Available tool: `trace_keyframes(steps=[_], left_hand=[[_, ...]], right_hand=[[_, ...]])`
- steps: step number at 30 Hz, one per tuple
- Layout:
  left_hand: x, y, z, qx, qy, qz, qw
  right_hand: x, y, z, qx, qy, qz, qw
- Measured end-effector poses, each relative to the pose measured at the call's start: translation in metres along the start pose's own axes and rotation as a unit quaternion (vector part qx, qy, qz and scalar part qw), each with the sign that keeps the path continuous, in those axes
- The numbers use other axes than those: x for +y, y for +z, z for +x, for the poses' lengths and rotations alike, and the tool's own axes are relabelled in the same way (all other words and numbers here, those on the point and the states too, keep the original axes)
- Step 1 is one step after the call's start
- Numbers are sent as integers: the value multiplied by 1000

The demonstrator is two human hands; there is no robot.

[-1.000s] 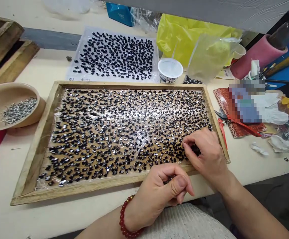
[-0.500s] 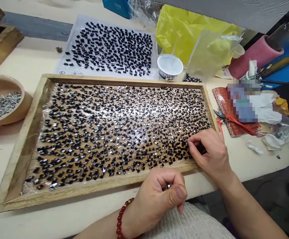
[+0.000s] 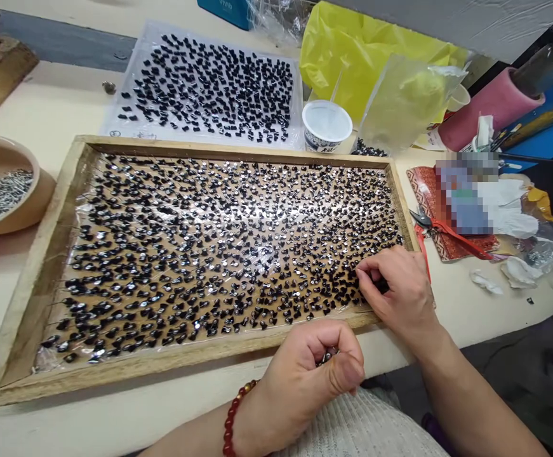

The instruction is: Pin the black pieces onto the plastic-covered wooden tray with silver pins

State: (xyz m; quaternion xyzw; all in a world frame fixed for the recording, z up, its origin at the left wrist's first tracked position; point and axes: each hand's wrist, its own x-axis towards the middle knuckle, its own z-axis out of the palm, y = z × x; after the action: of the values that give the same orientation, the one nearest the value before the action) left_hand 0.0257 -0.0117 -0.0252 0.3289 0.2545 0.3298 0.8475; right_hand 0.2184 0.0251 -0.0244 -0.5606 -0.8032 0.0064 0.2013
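A shallow wooden-framed tray [image 3: 128,363] lies before me, lined with clear film and covered with rows of small black pieces [image 3: 200,254] that carry shiny spots. My left hand [image 3: 312,374], with a red bead bracelet at the wrist, is curled closed in front of the tray's near rim. A few small shiny metal pieces [image 3: 327,357] show inside its fingers. Over the tray's near right corner, my right hand [image 3: 402,292] is closed in a pinch among the black pieces. Whatever lies between its fingertips is hidden.
A beige bowl [image 3: 42,197] of metal pins stands left. Behind the tray lies a white sheet [image 3: 124,120] with more black pieces, beside a white cup [image 3: 326,127] and a clear bag [image 3: 395,108]. Red-handled cutters [image 3: 452,235] lie at right.
The view has shifted slightly. My left hand has turned a little, showing more of the metal pieces in it. My right hand stays pinched at nearly the same spot over the tray.
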Motion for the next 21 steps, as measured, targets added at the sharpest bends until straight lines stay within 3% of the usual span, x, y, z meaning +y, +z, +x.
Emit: trace_keyframes(steps=[5,14,21], left_hand=[[-2,1,0,-5,-9,-53,999],[1,-1,0,-23,9,44,999],[0,2,-3,-14,-29,11,999]], right_hand=[[0,1,0,-4,-1,-4,1000],[0,1,0,-9,-11,4,1000],[1,1,0,-11,-15,6,1000]])
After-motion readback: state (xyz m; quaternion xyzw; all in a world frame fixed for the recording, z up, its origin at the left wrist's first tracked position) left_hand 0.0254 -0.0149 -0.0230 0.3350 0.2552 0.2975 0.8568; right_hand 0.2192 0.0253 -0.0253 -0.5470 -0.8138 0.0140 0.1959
